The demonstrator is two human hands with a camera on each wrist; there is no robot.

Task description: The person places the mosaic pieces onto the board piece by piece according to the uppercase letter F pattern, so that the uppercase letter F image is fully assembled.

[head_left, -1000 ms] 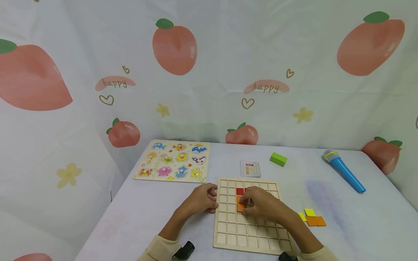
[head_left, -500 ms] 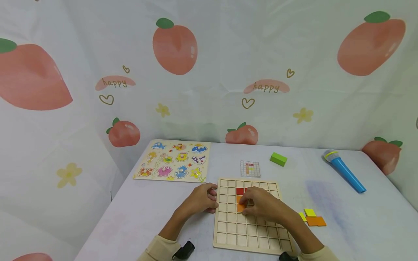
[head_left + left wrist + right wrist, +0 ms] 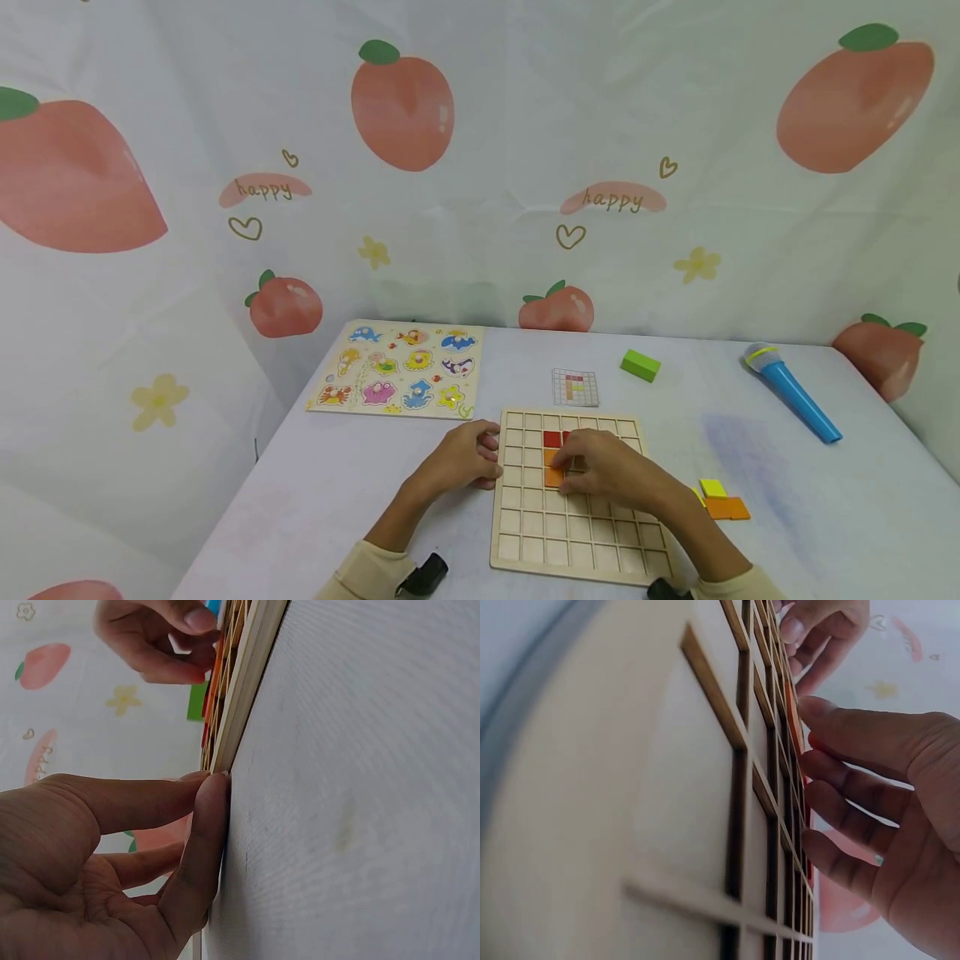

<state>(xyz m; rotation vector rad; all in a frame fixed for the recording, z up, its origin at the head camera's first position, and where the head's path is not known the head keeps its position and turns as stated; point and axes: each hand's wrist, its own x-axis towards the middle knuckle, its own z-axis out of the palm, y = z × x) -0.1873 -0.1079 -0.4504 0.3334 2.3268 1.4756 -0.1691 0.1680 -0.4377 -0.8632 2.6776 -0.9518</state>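
In the head view a wooden grid board (image 3: 540, 550) lies on the table. Two orange tiles (image 3: 553, 477) sit flat in one column, below a red tile (image 3: 551, 438). A second red piece shows only partly beside it. My left hand (image 3: 461, 458) pinches the board's left edge between thumb and finger, as the left wrist view shows at the board rim (image 3: 247, 667). My right hand (image 3: 611, 471) hovers low over the board's middle, its thumb and fingertips touching around the orange tiles. Its fingers are loosely bent and spread in the right wrist view, and its palm covers several cells.
Loose orange tiles (image 3: 727, 508) and yellow tiles (image 3: 712, 488) lie right of the board. Behind it are a printed grid card (image 3: 575, 387) and a green block (image 3: 640, 366). A sea-animal puzzle (image 3: 397, 371) lies back left, a blue toy microphone (image 3: 798, 400) at right.
Almost nothing differs. My right hand has shifted very slightly to the right over the orange tiles, while my left hand stays at the board's edge.
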